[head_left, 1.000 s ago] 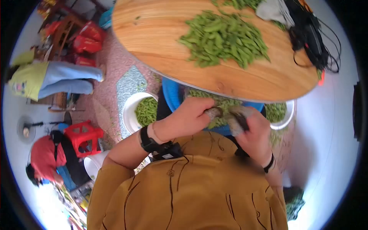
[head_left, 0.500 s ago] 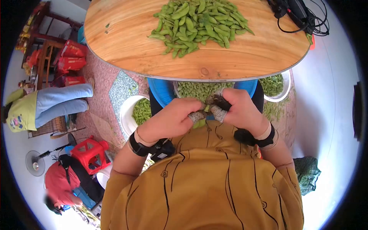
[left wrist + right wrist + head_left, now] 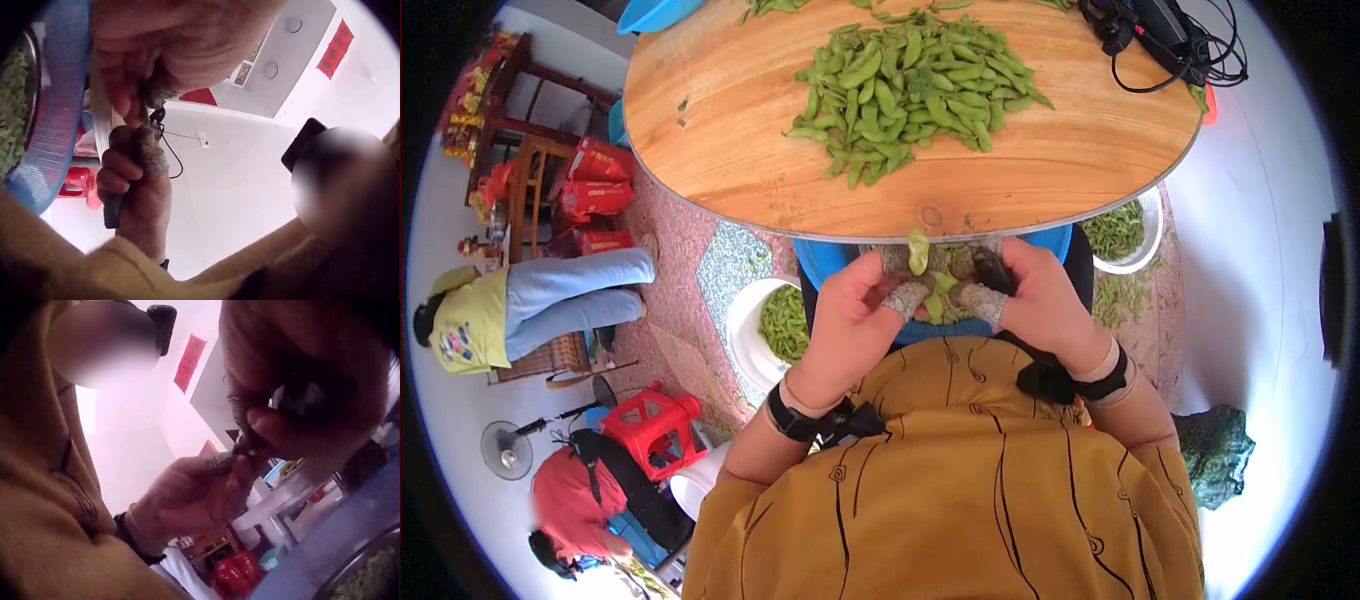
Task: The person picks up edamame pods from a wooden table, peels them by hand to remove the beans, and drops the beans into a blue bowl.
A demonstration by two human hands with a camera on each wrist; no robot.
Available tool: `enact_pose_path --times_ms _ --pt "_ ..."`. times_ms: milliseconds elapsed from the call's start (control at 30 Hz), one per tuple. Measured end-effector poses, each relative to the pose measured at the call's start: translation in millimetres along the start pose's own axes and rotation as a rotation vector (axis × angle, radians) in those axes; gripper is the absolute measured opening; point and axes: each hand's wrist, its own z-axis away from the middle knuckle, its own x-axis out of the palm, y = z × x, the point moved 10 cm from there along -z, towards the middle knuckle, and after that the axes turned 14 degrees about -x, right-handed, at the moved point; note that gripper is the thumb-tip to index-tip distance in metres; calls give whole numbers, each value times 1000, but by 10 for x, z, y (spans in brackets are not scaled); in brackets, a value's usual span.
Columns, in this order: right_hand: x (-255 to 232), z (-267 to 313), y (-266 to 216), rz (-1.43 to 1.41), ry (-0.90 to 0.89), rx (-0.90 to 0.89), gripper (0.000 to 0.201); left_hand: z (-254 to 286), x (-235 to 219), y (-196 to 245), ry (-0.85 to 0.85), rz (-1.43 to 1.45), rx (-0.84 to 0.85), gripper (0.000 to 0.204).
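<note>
In the head view my left hand (image 3: 855, 315) and right hand (image 3: 1045, 310) face each other just below the table's near edge. A green soybean pod (image 3: 940, 297) is pinched between them, at the thumb tips. Greyish wraps cover both thumbs; the left wrap (image 3: 905, 298) and right wrap (image 3: 983, 303) nearly meet. Another pale green pod (image 3: 918, 252) shows above my left fingertips, overlapping the table edge. Dark material lies along my right index finger. Beneath the hands, a blue basin (image 3: 1055, 243) holds a container of shelled beans (image 3: 14, 106), partly hidden.
A pile of soybean pods (image 3: 905, 85) lies on the round wooden table (image 3: 730, 150), with black cables (image 3: 1190, 60) at its right. White buckets of pods stand left (image 3: 750, 345) and right (image 3: 1150, 230). Two other people are at the left, near a red stool (image 3: 655, 435).
The hands were apart and blurred, then came tightly together, and now stand slightly apart with a pod between the thumbs. A pale pod has appeared above the left fingertips. The head view has shifted.
</note>
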Motion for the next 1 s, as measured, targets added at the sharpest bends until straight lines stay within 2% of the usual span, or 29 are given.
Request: enact_pose_path --times_ms 33,100,233,300,333,400,433,500,533,600,633,700,833,900,933,1000 --pt "-4 -16 19 2 1 -8 31 -1 -3 14 -1 -4 7 30" --pt "-4 -23 -166 -84 38 -291 30 12 48 -77 -76 91 -87 32" --pt "-86 28 -198 -18 19 -284 30 14 144 -27 -83 215 -124 32" --pt "7 38 -338 183 -169 -393 28 8 60 66 -14 58 -11 26" --pt "-14 28 -399 182 -165 -389 28 5 28 89 -18 59 -15 26" --pt "73 47 -642 408 -265 -550 26 0 133 132 -93 -407 -19 20" --pt "66 32 -631 409 -265 -551 26 -11 136 161 -93 -407 -17 20" --pt "34 20 -660 445 -234 -621 28 -5 274 -150 -319 -64 -403 19" --pt "62 27 -668 445 -232 -620 28 -9 277 -179 -321 -64 -404 19" --pt "-113 6 -521 361 10 -397 24 -54 160 -192 -194 117 -336 20" --pt "-108 22 -508 358 13 -394 24 -59 169 -201 -196 116 -340 20" --pt "-85 24 -327 199 -25 -225 23 -99 68 -81 -63 -3 -213 22" --pt "-4 63 -338 198 -92 -175 29 -152 42 -100 14 -20 -107 23" --pt "3 57 -330 224 -105 -210 30 -137 33 96 110 -309 193 23" --pt "4 62 -341 223 -101 -208 30 -126 26 107 106 -310 190 23" --pt "-16 64 -411 221 -65 -238 31 -113 121 84 23 -521 148 20"
